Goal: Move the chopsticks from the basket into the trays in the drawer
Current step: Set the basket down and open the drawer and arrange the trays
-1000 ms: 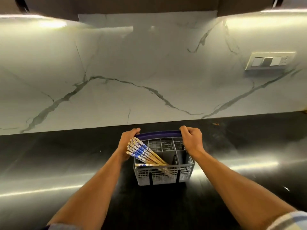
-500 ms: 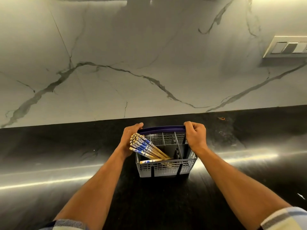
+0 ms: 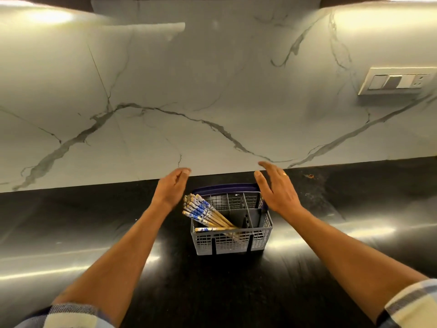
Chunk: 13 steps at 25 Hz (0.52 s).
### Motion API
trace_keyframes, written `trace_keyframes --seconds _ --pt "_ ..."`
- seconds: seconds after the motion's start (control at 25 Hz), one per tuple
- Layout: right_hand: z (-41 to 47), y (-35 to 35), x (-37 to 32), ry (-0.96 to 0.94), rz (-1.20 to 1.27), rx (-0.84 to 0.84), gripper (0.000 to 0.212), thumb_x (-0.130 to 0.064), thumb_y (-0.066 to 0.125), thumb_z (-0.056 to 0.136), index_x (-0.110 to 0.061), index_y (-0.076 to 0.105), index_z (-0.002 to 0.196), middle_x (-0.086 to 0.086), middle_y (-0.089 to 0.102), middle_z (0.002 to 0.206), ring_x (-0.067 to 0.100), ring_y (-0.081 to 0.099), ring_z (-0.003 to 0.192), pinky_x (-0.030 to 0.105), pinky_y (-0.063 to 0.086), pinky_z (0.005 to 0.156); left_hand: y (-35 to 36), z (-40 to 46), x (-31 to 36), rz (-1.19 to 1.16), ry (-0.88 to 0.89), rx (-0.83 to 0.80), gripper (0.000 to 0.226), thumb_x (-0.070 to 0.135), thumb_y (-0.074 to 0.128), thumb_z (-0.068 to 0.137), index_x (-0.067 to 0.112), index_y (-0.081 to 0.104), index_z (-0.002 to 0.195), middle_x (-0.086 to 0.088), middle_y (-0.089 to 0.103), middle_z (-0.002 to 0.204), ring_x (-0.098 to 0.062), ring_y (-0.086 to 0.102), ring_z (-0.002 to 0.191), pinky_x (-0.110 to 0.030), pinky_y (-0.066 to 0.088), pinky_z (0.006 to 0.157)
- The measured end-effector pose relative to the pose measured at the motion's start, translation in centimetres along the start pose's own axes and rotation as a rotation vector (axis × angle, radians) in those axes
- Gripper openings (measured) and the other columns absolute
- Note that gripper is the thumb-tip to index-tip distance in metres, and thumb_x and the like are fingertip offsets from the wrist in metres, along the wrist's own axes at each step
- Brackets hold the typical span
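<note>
On a glossy black counter, backed by a pale marble wall with dark veins, stands a grey plastic cutlery basket with mesh sides, inner dividers and a dark blue handle along its far edge. A bundle of chopsticks with blue-and-white patterned tops leans out of the near-left compartment, tops fanning up and to the left. One lies flatter across the front rim. The other compartments look empty. The left hand hovers just beside the basket's left side, fingers loosely curved and spread, holding nothing. The right hand hovers at the right side, open and flat, also empty, a ring on one finger. Neither hand grips the basket. Plaid sleeves show at the bottom corners. No drawer or trays are in view, so the transfer appears not yet begun.
</note>
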State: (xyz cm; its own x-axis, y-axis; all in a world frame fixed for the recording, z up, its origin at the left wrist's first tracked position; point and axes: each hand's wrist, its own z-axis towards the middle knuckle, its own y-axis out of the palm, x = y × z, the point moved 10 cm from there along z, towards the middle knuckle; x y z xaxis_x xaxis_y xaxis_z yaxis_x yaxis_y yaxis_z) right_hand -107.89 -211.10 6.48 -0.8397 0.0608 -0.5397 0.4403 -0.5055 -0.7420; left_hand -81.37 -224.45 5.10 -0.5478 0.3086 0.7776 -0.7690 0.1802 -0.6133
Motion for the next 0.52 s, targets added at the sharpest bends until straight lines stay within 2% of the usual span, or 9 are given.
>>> trace_keyframes --seconds 0.08,0.16,0.2,0.32,0.52 --pt "0.4 -1.8 -1.5 -0.084 -0.11 0.053 0.061 -0.055 0.029 0.1 -0.018 0.034 0.149 0.006 0.038 0.155 0.023 0.034 0.144 0.043 0.029 0.118 -2.4 0.0 1.5 0.188 0.081 0.087 0.052 0.042 0.033 0.104 0.019 0.032 0.151 -0.005 0.033 0.158 -0.022 0.03 0.146 -0.041 0.025 0.119" --pt "0.5 -3.1 -2.6 -0.124 -0.225 0.072 0.068 -0.057 0.023 0.1 -0.016 0.025 0.154 0.006 0.024 0.162 0.024 0.018 0.151 0.045 0.016 0.124 -4.3 -0.5 3.6 0.408 0.169 0.175 0.063 0.047 0.028 0.103 0.019 0.011 0.157 -0.005 0.008 0.165 -0.021 0.004 0.152 -0.041 0.01 0.123" --pt "0.5 -3.7 -2.9 -0.13 -0.273 0.074 0.07 -0.058 0.02 0.099 -0.015 0.022 0.155 0.007 0.019 0.164 0.024 0.012 0.152 0.045 0.012 0.125 -4.9 -1.0 4.6 0.5 0.208 0.214 0.066 0.047 0.027 0.103 0.018 0.004 0.157 -0.006 0.001 0.165 -0.021 -0.003 0.152 -0.041 0.006 0.123" --pt "-0.3 -6.3 -4.7 -0.159 -0.355 0.103 0.075 -0.058 0.016 0.098 -0.012 0.013 0.157 0.009 0.01 0.165 0.024 0.003 0.153 0.043 0.004 0.125 -6.8 -3.6 8.8 0.663 0.297 0.304 0.074 0.05 0.031 0.101 0.014 -0.004 0.156 -0.01 -0.008 0.164 -0.023 -0.01 0.151 -0.042 0.002 0.124" --pt "-2.8 -11.6 -8.3 -0.236 -0.377 0.148 0.073 -0.053 0.022 0.1 -0.01 0.007 0.157 0.01 0.002 0.165 0.025 -0.001 0.153 0.042 -0.001 0.125 -9.7 -8.7 14.0 0.761 0.324 0.415 0.079 0.052 0.03 0.1 0.011 -0.01 0.155 -0.013 -0.014 0.163 -0.026 -0.012 0.151 -0.04 -0.004 0.123"
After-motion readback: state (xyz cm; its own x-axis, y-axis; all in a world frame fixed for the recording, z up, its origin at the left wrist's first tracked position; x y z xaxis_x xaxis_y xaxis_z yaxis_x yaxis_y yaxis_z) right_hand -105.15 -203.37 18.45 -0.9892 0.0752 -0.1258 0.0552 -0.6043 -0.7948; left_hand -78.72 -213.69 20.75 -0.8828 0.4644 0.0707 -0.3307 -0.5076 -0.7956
